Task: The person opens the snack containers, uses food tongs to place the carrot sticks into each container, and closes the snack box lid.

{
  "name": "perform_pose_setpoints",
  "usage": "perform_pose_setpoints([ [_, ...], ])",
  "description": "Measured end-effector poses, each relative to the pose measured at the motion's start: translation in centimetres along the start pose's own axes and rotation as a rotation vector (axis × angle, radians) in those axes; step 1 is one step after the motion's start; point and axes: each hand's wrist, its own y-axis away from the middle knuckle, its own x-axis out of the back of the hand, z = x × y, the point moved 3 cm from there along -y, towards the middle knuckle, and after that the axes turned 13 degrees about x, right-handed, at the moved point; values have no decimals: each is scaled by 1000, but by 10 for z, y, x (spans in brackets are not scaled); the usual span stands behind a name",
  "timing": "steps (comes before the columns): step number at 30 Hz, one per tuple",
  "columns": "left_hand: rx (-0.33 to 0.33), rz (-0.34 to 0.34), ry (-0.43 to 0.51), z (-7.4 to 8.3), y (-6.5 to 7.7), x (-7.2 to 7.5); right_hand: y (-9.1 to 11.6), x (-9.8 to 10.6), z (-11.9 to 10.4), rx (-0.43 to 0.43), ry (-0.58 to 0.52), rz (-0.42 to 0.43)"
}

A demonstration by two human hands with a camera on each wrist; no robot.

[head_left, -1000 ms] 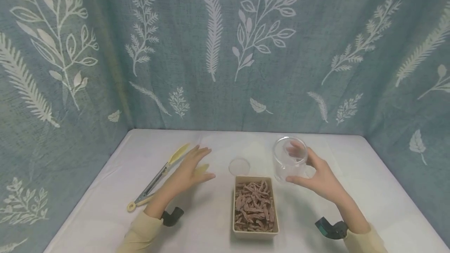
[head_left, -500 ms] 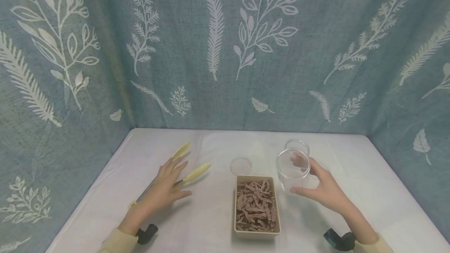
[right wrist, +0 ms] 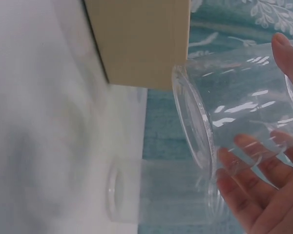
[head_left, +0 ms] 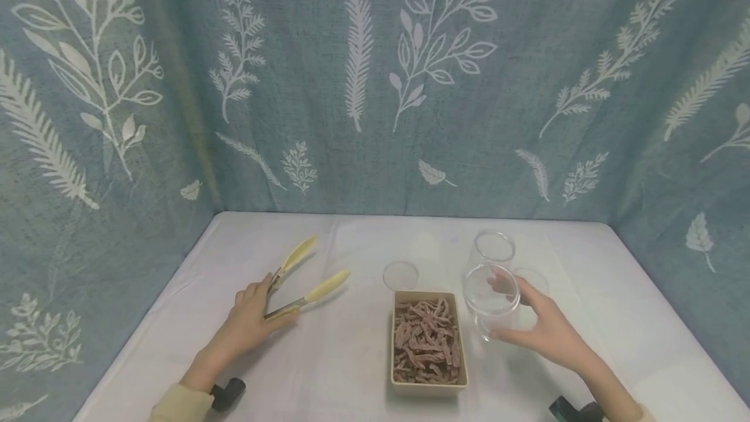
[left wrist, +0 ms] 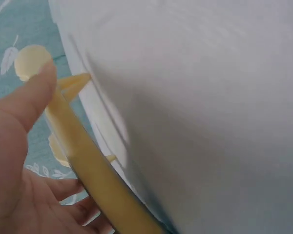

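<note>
My left hand (head_left: 249, 321) grips a pair of tongs (head_left: 327, 286) with cream-yellow tips, which lie spread apart. In the left wrist view, the thumb presses one yellow tong arm (left wrist: 95, 165) with the fingers on its other side. My right hand (head_left: 541, 331) holds a clear jar (head_left: 491, 298) between thumb and fingers, just right of a beige box (head_left: 458, 383) filled with brown dried strips (head_left: 426, 344). Seen from the right wrist, the held jar (right wrist: 244, 102) is raised off the table. A second clear jar (head_left: 494, 249) stands behind it.
A clear round disc (head_left: 401, 276) lies behind the box. Another faint clear disc (head_left: 534, 279) shows behind my right hand. The white-covered table (head_left: 351, 370) ends at a blue-green leaf-patterned curtain (head_left: 375, 168) at the back and sides.
My left hand has moved left and down onto the tongs and taken hold of them. The right hand has brought the jar slightly nearer, revealing the second jar behind.
</note>
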Motion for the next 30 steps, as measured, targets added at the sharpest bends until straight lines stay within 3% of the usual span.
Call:
perform_pose_setpoints([
  [8,55,-50,4,-7,-2,4,5,5,-3,22,20,1],
  [13,45,-34,-1,-9,0,7,7,6,-3,41,40,-14],
  [20,-39,76,-79,-10,1,14,10,8,2,49,75,-16],
  [26,-100,89,-132,-4,5,19,4,8,4,28,71,-39],
  [30,-190,91,-142,7,10,23,-3,12,1,60,67,-70],
])
